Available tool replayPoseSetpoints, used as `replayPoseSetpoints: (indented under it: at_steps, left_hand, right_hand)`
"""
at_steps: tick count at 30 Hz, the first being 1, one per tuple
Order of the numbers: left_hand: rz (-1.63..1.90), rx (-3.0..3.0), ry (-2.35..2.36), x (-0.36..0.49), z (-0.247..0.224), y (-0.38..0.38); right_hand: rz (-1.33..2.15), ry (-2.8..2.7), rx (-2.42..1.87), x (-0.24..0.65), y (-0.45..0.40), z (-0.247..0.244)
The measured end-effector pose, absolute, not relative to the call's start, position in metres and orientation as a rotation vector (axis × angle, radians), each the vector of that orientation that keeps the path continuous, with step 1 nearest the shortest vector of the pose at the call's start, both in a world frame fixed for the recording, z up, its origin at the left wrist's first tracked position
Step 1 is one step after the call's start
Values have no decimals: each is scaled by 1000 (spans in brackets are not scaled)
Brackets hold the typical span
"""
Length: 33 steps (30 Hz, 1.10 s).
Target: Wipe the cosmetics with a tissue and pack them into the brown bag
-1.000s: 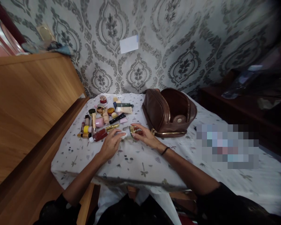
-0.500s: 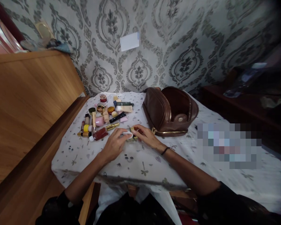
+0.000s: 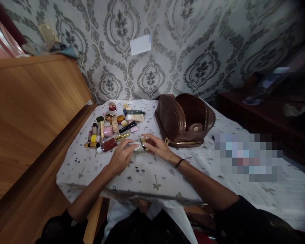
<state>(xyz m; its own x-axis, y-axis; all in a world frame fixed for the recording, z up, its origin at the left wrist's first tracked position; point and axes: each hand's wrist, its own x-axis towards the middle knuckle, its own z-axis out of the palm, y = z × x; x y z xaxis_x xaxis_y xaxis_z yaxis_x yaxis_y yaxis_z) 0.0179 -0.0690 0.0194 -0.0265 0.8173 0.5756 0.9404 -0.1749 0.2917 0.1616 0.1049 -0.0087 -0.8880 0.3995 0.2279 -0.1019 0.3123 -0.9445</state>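
Between my two hands lies a small clear-and-whitish container [image 3: 137,147] with a gold-banded end, just above or on the patterned cloth; its exact kind is hard to make out. My left hand [image 3: 122,155] pinches its whitish end between thumb and fingers. At the gold end, my right hand [image 3: 158,147] has its fingers curled round the band. Left of them lies a bottle of dark red liquid [image 3: 108,145] with a white cap, beside a gold tube [image 3: 122,136]. A black tube [image 3: 127,127] rests a little farther back.
A brown zip bag [image 3: 170,118] stands gaping at the back right. Several cosmetics, including a pink jar [image 3: 108,131] and a green tube [image 3: 135,112], crowd the left of the table. A wooden panel [image 3: 40,98] borders the left side; a blurred patch covers something at right.
My left hand has shifted slightly left. More of the container and its gold band now shows between my hands. The bag and the other cosmetics stay put.
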Motion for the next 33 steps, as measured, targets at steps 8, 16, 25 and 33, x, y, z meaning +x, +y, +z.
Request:
replayPoseSetpoints:
  at_steps: [8,16,25,33]
  left_hand:
    - [-850,-2141,-1774,31,27,-66]
    - [-920,-2103,-1838,14,15,-75]
    - [-931,-2086,-1823,22,24,-73]
    - [-822,-2146,-1778,30,26,-74]
  right_hand:
    - [1578,-2217,-269,163,102,-5]
    - [1627,-2198,-279,163,104,-1]
    - [1629,-2179,-274,161,102,-10]
    - [1497,-2256,-280,162,100,-2]
